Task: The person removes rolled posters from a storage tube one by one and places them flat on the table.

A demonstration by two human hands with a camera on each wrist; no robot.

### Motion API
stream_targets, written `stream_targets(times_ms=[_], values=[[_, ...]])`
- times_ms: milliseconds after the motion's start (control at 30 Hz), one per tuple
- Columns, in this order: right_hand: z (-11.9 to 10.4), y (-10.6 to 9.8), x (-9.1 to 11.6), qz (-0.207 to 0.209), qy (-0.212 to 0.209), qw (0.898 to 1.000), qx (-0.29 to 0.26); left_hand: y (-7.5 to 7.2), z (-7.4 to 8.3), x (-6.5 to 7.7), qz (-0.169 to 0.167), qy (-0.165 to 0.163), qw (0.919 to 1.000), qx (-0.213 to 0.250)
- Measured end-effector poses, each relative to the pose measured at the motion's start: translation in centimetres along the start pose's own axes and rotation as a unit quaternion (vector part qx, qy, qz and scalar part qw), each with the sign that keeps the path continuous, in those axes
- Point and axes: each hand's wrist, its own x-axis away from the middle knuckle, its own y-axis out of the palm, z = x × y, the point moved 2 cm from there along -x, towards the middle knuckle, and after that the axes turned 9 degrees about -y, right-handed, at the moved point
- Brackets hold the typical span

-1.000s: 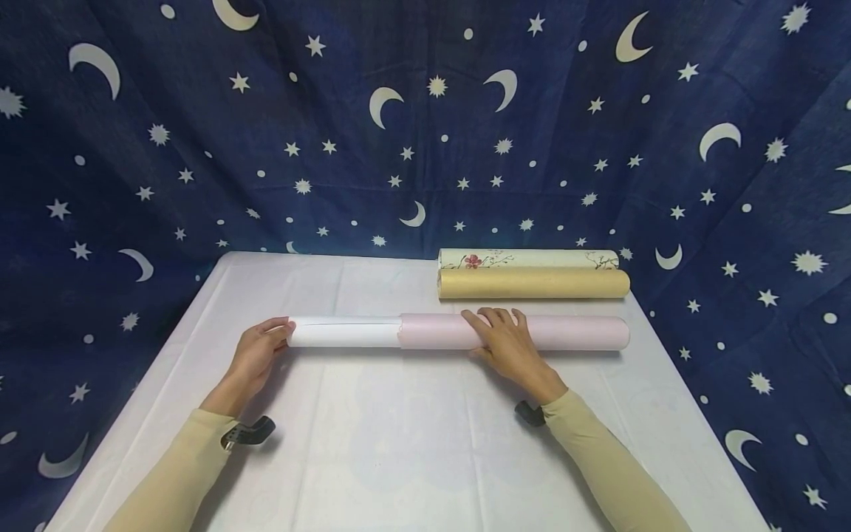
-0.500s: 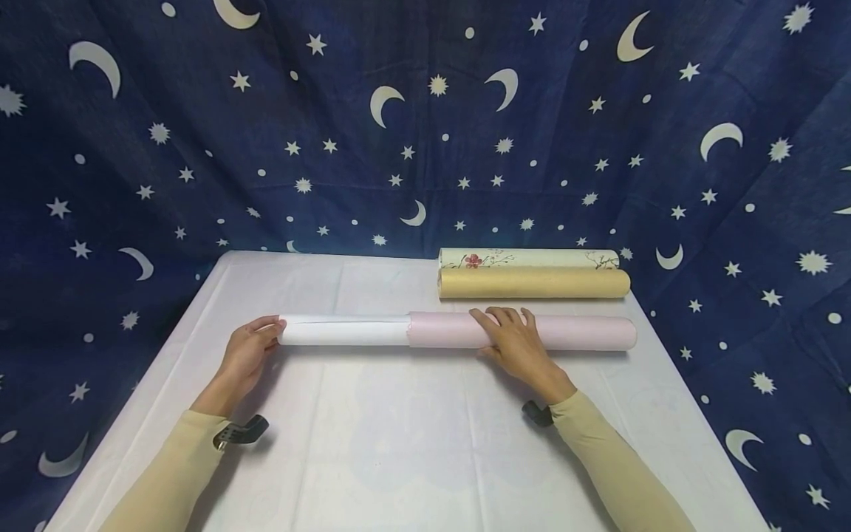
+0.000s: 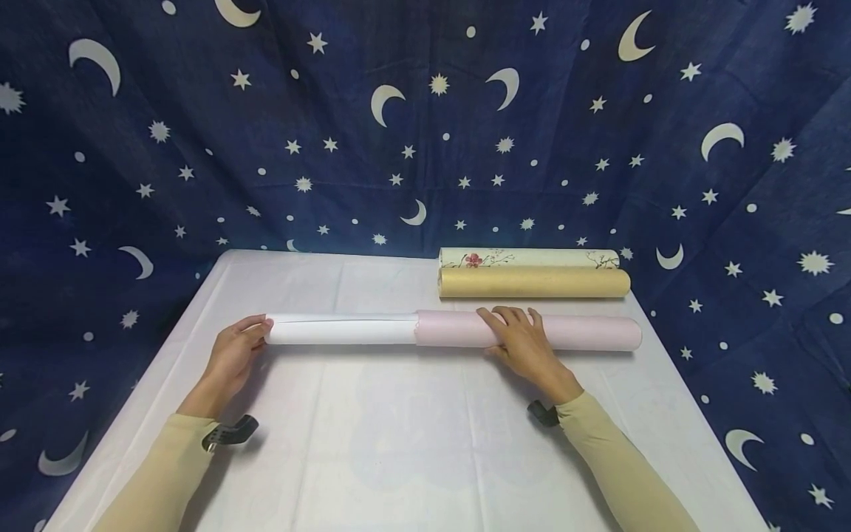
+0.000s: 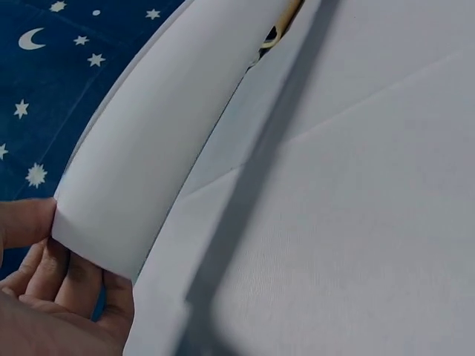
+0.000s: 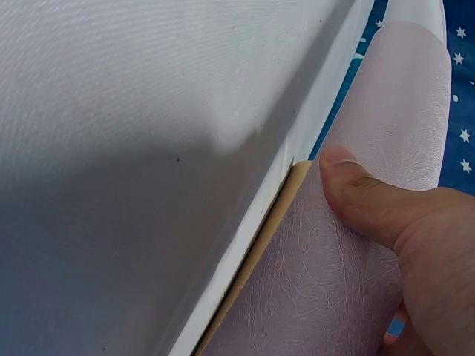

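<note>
Left hand [image 3: 229, 360] pinches the white paper roll [image 3: 342, 330]; right hand [image 3: 528, 349] curls round the pink wallpaper roll [image 3: 592, 333]; better keep both aligned.

A table [image 3: 399, 458] under a smooth white cover, faint creases running from its near edge toward the far one. Two rolls lie on it by the far right corner, lengthwise along the far edge — a cream roll with printed blossom branches [image 3: 545, 258] behind, a plain yellow roll [image 3: 535, 283] just in front, its end at the right edge.
</note>
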Motion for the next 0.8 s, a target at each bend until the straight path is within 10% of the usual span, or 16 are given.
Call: stream_targets(times_ms=[800], values=[[1.7,-0.2,0.6,-0.005,0.024,1.0,-0.012,-3.1,-0.8,0.2,0.002,0.0,0.9975,0.071]])
